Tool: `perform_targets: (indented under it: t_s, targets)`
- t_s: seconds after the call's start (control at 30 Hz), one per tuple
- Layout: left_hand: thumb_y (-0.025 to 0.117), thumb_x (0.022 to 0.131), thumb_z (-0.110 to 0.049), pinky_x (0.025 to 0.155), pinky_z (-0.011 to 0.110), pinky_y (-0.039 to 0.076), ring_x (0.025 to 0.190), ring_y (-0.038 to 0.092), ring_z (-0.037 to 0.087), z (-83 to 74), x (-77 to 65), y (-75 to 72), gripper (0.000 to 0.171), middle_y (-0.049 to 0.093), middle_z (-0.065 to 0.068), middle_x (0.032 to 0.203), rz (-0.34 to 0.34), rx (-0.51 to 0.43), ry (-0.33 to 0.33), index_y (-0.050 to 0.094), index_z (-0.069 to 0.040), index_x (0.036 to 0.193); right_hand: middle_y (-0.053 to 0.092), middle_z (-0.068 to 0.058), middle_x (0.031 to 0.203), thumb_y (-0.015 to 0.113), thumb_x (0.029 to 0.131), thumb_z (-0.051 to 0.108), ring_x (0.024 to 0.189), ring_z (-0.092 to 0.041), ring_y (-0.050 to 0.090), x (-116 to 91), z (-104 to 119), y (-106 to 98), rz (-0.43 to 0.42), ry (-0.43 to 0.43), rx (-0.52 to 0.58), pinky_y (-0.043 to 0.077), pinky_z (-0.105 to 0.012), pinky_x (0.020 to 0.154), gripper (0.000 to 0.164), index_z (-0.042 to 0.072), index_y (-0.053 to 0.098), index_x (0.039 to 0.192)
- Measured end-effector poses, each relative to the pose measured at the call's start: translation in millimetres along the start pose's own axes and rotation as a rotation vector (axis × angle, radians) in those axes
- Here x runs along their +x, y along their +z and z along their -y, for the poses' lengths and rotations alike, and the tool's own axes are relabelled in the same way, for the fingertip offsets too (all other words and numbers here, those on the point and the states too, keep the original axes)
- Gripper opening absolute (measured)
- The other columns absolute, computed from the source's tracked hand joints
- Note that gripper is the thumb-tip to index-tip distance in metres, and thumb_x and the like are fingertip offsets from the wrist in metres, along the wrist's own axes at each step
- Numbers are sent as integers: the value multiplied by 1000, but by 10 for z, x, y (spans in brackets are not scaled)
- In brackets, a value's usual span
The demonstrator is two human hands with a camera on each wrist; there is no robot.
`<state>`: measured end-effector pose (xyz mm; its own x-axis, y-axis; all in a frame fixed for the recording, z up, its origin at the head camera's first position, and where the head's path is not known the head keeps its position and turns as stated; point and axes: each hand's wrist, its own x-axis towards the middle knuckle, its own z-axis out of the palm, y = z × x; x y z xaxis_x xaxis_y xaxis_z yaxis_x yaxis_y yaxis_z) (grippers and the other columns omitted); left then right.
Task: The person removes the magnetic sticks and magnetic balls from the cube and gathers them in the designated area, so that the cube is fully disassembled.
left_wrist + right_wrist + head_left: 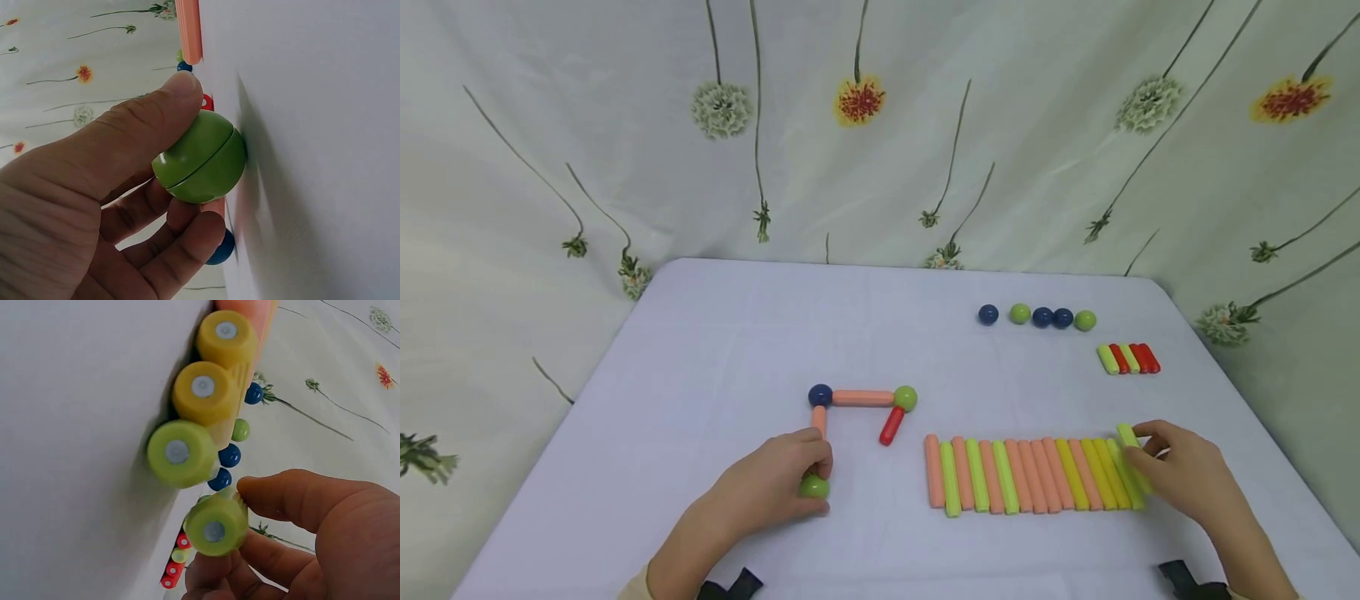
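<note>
My left hand [760, 487] grips a green ball [200, 159] between thumb and fingers, low at the table. Beyond it a salmon rod [819, 419] runs up to a dark blue ball [821, 396]. From there a second salmon rod [862, 398] reaches another green ball [906, 398], and a short red rod [891, 426] slants down from that. My right hand [1187, 471] pinches a light green rod [215, 528] with a grey disc in its end. It is tilted, at the right end of a row of salmon, green and yellow rods [1033, 477].
Several blue and green balls [1042, 317] line up at the back right of the white table [737, 333]. Short green and red rods [1129, 359] lie side by side nearer the right edge. A flowered cloth [625, 125] hangs behind.
</note>
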<state>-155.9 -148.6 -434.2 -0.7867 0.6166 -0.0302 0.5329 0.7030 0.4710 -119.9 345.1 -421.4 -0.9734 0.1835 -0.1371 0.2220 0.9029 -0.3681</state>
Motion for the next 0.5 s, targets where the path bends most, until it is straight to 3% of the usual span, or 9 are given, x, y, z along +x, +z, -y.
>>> perform_targets:
  t_s: [0.2, 0.5]
  targets:
    - [89, 69, -24, 60, 20, 42, 70, 46, 3, 5, -5, 5, 35, 46, -14, 81, -3, 5, -6, 56, -23, 82, 63, -12, 91, 64, 91, 30, 76, -24, 53, 43, -87, 5, 105, 69, 2, 50, -35, 59, 46, -6, 59, 119]
    - [88, 70, -24, 60, 20, 42, 70, 45, 3, 4, 4, 4, 35, 46, -14, 81, -2, 7, -1, 55, -23, 82, 63, -18, 95, 60, 93, 30, 79, -26, 54, 41, -66, 12, 101, 93, -17, 52, -38, 61, 45, -6, 59, 119]
